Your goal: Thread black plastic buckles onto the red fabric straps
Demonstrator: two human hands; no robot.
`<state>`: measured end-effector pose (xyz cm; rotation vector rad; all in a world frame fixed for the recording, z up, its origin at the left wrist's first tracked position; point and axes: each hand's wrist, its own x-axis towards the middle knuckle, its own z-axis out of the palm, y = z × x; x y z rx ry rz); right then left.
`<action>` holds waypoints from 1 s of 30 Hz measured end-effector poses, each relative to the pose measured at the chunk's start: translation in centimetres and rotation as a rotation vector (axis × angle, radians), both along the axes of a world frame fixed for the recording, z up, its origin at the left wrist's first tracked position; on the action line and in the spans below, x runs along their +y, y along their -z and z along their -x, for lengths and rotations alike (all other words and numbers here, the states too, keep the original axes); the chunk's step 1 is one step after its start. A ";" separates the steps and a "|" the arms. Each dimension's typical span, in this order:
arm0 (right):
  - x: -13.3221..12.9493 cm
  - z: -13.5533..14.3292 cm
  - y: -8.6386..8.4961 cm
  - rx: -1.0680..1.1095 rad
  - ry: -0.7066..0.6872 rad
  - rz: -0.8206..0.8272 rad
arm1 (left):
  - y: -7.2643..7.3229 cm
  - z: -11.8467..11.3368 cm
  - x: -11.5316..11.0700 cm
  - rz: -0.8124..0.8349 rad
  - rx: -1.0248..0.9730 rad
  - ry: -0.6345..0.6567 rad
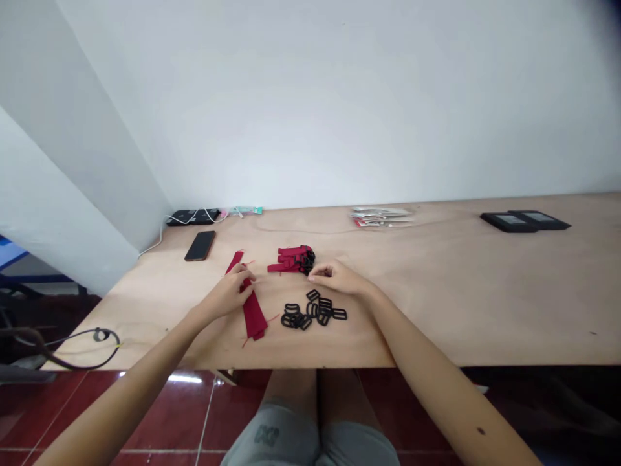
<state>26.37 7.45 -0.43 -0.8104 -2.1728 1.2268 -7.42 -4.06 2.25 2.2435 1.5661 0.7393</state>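
My left hand (236,287) rests over a stack of flat red fabric straps (254,317), its fingers bent round their middle. Loose red threads trail from the strap ends. My right hand (338,277) hovers or rests just right of a bundle of red straps fitted with black buckles (291,259). Its thumb and forefinger come together near the buckled ends; anything between them is too small or hidden to make out. Below that hand lies a loose pile of black slider buckles (324,304), with more black buckles (294,319) to their left.
A phone (200,246) lies at the back left of the wooden table (436,291), near black devices with a white cable (193,217). Flat packets (381,217) lie against the wall. Two black boxes (524,221) are at the right. A dark cable (82,335) loops over the left edge.
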 end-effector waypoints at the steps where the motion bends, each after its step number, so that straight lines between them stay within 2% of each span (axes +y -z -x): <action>1: 0.0 -0.3 -0.1 -0.033 -0.051 0.017 | -0.4 0.1 -0.2 0.032 0.024 0.037; 4: 0.0 -0.6 -0.1 -0.069 -0.169 -0.007 | -1.7 0.8 -0.7 0.151 0.094 0.212; 6: 0.1 -0.5 0.1 -0.064 -0.196 -0.060 | -2.3 1.2 -0.9 0.211 0.090 0.326; 9: 0.1 -0.3 0.4 -0.060 -0.189 -0.098 | -2.6 1.5 -1.0 0.274 0.066 0.390; 15: -0.2 -0.1 0.5 -0.049 -0.150 -0.045 | -2.4 1.3 -0.4 0.263 0.020 0.314; 21: -0.5 0.4 0.2 0.058 -0.088 0.078 | -3.7 0.6 0.9 0.206 -0.022 0.329; 25: -0.4 0.7 0.4 0.206 -0.008 0.198 | -4.0 -1.4 3.1 0.041 -0.082 0.223; 28: 0.0 0.8 0.8 0.343 0.090 0.267 | -3.2 -3.8 5.3 -0.035 -0.243 0.095; 30: 0.2 0.7 0.9 0.429 0.157 0.302 | -2.3 -5.3 6.6 -0.045 -0.324 0.082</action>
